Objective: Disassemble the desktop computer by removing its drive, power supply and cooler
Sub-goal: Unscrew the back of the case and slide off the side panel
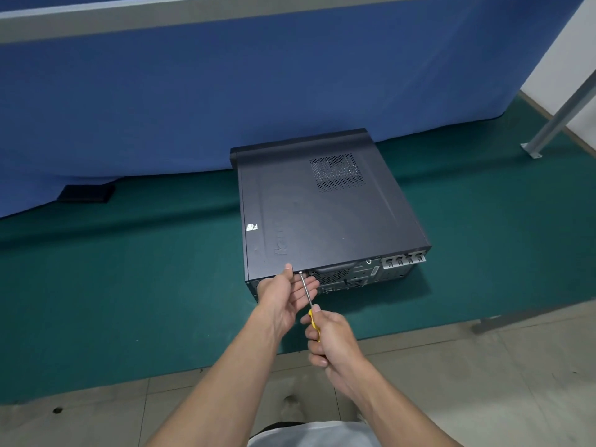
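Matt black desktop computer case (322,214) with a perforated vent (337,171); screwdriver (307,293) with shiny metal shaft and glossy yellow plastic handle; matt green felt-like mat (129,285); soft blue cloth backdrop (161,108); smooth grey floor tiles (483,382).

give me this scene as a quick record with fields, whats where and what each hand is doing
computer: black case, cover on, lying flat on green mat
screwdriver: yellow handle, tip at rear panel upper left corner
right grip: holds screwdriver handle
left grip: open, resting against rear panel beside the shaft
stage: nothing removed yet
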`<action>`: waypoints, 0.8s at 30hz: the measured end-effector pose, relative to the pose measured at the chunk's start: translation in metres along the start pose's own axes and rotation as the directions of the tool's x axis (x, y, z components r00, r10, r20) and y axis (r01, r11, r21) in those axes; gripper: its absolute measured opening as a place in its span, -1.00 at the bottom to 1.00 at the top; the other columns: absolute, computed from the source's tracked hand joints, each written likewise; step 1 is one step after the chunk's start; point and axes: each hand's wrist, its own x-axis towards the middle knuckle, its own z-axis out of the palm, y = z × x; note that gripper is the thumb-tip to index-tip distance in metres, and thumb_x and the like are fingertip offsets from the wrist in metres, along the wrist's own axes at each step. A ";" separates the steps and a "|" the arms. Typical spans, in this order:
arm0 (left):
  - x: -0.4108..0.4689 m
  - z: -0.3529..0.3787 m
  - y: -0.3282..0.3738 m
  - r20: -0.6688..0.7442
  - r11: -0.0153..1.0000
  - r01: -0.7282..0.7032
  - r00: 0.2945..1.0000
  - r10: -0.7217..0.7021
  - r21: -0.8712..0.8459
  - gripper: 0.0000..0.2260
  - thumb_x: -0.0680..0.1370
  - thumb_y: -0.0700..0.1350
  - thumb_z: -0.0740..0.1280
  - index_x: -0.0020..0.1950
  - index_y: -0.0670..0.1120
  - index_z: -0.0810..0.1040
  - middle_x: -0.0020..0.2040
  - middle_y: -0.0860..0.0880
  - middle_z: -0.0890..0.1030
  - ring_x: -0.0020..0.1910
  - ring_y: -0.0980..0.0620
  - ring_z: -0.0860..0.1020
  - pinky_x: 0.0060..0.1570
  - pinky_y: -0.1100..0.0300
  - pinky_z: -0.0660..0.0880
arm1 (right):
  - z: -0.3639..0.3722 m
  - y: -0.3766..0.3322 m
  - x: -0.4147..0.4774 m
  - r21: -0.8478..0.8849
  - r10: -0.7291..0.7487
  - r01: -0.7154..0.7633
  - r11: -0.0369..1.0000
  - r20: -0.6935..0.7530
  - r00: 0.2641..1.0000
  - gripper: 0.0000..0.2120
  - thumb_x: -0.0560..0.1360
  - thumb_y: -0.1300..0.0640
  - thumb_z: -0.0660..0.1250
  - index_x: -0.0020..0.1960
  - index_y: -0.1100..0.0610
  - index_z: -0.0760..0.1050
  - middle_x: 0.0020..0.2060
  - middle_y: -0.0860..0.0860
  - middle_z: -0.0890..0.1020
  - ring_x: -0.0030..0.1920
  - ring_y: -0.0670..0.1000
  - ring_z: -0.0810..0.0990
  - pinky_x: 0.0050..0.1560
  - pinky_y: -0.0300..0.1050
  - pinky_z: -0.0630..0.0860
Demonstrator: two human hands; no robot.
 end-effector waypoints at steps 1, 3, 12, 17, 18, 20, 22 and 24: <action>0.000 0.000 0.000 -0.004 1.000 0.001 1.000 -0.001 0.007 -0.68 0.67 -0.10 0.21 0.01 -0.38 0.52 -0.14 -0.30 0.66 -0.24 -0.13 0.69 -0.31 0.11 0.64 | 0.000 0.000 0.000 0.035 0.012 -0.012 0.999 0.011 1.000 -0.74 0.67 0.05 0.09 -0.08 0.20 0.38 -0.49 -0.04 0.26 -0.57 -0.13 0.11 -0.59 -0.31 0.00; 0.000 0.000 0.001 -0.011 1.000 0.001 1.000 -0.001 0.022 -0.68 0.67 -0.10 0.21 0.01 -0.38 0.53 -0.14 -0.29 0.66 -0.22 -0.13 0.69 -0.30 0.11 0.65 | -0.001 0.000 0.002 0.126 0.046 -0.051 0.991 0.046 0.998 -0.75 0.66 0.07 0.11 -0.07 0.22 0.39 -0.49 -0.04 0.27 -0.58 -0.13 0.12 -0.60 -0.32 0.00; 0.000 0.000 0.001 -0.036 0.999 0.010 0.999 -0.009 0.033 -0.69 0.65 -0.10 0.24 -0.01 -0.38 0.55 -0.16 -0.28 0.67 -0.27 -0.10 0.69 -0.35 0.13 0.63 | -0.012 0.007 0.009 0.633 0.158 -0.451 0.629 0.465 0.871 -0.77 0.53 0.09 0.20 -0.16 0.25 0.45 -0.53 -0.05 0.26 -0.59 -0.15 0.03 -0.63 -0.29 -0.02; 0.000 0.001 -0.001 -0.057 1.000 -0.007 0.998 0.007 -0.005 -0.71 0.64 -0.11 0.26 -0.02 -0.37 0.53 -0.21 -0.26 0.68 -0.29 -0.10 0.69 -0.35 0.13 0.63 | -0.010 0.010 0.010 0.676 0.141 -0.499 0.542 0.513 0.847 -0.76 0.54 0.09 0.18 -0.16 0.25 0.43 -0.48 -0.10 0.16 -0.59 -0.15 0.01 -0.62 -0.30 -0.04; 0.000 0.002 -0.001 -0.061 1.000 -0.008 0.998 0.008 -0.004 -0.71 0.64 -0.11 0.26 -0.02 -0.36 0.53 -0.17 -0.27 0.68 -0.28 -0.10 0.69 -0.35 0.13 0.63 | -0.009 0.009 0.010 0.674 0.145 -0.494 0.550 0.505 0.851 -0.76 0.54 0.08 0.19 -0.17 0.25 0.43 -0.50 -0.09 0.16 -0.58 -0.15 0.01 -0.62 -0.30 -0.04; -0.001 0.003 -0.001 -0.059 1.000 -0.009 0.998 0.009 0.001 -0.71 0.65 -0.12 0.25 0.00 -0.37 0.53 -0.10 -0.30 0.67 -0.26 -0.11 0.69 -0.32 0.12 0.64 | -0.008 0.007 0.010 0.649 0.163 -0.458 0.607 0.462 0.872 -0.74 0.55 0.06 0.19 -0.19 0.23 0.41 -0.54 -0.07 0.22 -0.59 -0.15 0.01 -0.64 -0.30 -0.02; -0.002 0.003 -0.001 -0.057 1.000 -0.010 0.998 0.010 0.001 -0.72 0.65 -0.12 0.25 0.01 -0.37 0.52 -0.12 -0.30 0.67 -0.24 -0.12 0.69 -0.29 0.10 0.65 | -0.005 0.004 0.010 0.582 0.183 -0.368 0.725 0.352 0.918 -0.71 0.60 0.04 0.16 -0.20 0.20 0.39 -0.55 -0.05 0.23 -0.64 -0.15 0.06 -0.64 -0.34 -0.01; -0.003 0.004 -0.001 -0.061 1.000 -0.010 0.998 0.010 -0.001 -0.72 0.65 -0.12 0.25 0.03 -0.37 0.52 -0.14 -0.30 0.66 -0.22 -0.14 0.68 -0.28 0.09 0.65 | 0.000 0.002 0.010 0.442 0.169 -0.233 0.866 0.179 0.969 -0.70 0.65 0.04 0.12 -0.19 0.18 0.35 -0.56 -0.05 0.23 -0.65 -0.14 0.08 -0.63 -0.37 0.00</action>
